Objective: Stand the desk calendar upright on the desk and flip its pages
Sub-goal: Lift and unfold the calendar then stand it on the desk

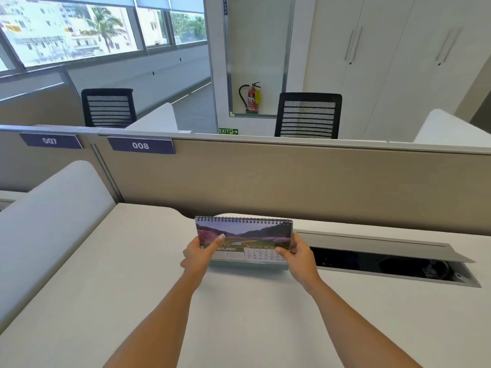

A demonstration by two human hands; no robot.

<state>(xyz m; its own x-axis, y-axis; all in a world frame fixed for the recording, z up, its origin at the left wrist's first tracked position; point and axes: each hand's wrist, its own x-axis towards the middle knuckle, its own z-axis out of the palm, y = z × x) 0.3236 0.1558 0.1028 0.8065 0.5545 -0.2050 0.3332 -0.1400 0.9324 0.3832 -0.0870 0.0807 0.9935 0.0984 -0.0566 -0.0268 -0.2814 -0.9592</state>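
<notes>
A spiral-bound desk calendar point(245, 233) stands upright near the back of the white desk point(132, 274), its binding at the top. The front page shows a landscape with pink flowers over a date grid. My left hand point(200, 254) grips its lower left edge, thumb on the picture. My right hand point(299, 252) grips the lower right edge, thumb on the date grid. Its bottom edge is at the desk surface; whether it touches the desk is unclear.
An open cable tray point(385, 264) with a raised grey flap is sunk into the desk just right of the calendar. A beige partition point(292, 181) labelled 008 closes the back. A white rounded side divider point(53, 208) stands at the left. Two black chairs sit beyond.
</notes>
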